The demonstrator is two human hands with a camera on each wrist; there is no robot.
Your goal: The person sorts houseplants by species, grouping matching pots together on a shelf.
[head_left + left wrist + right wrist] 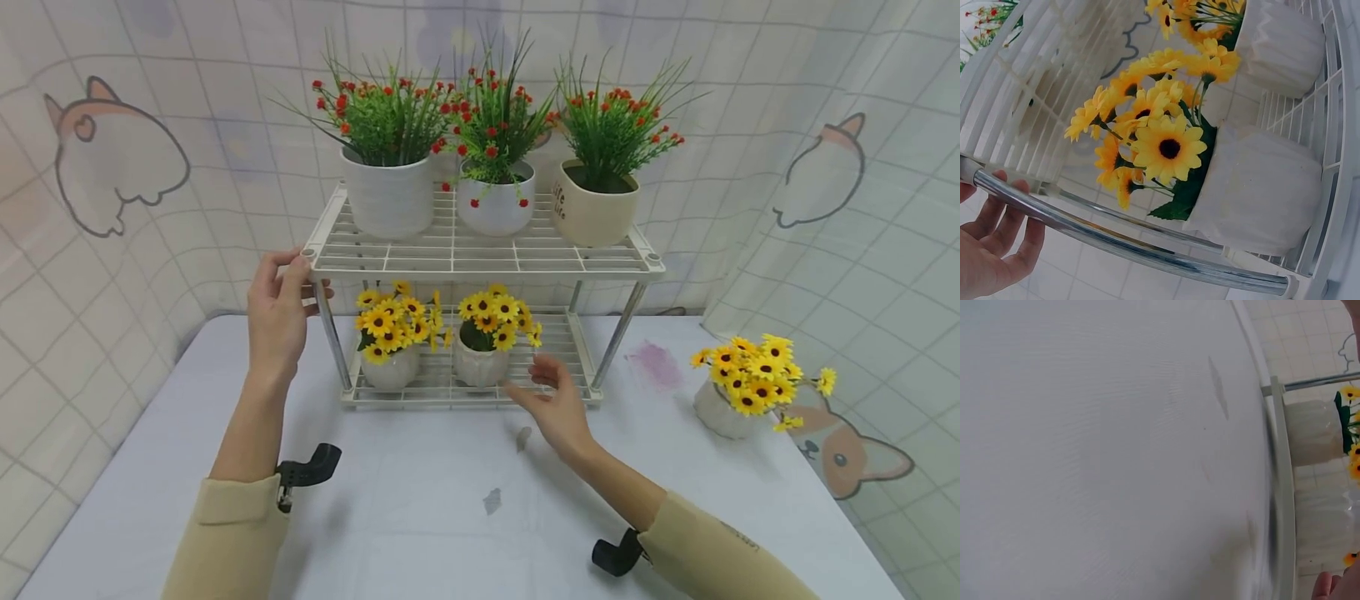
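Observation:
A white two-tier wire rack [495, 271] with metal posts stands on the table. My left hand [279, 312] grips its upper front left corner, and in the left wrist view the fingers [1025, 250] curl behind the metal post [1116, 234]. Two white pots of yellow sunflowers sit on the lower tier: the left pot [392, 371] and the middle pot [480, 365]. Just right of the middle pot is my right hand [557, 407], its fingers loosely spread and nothing held. Only a small part of that hand [1338, 586] shows at the right wrist view's lower corner.
On the upper tier stand a white ribbed pot [390, 200], a rounder white pot [497, 204] and a cream pot [596, 207], all with grass and red flowers. Another sunflower pot [723, 410] rests on the table [420, 517] at the right. Patterned curtain [247, 167] surrounds the table.

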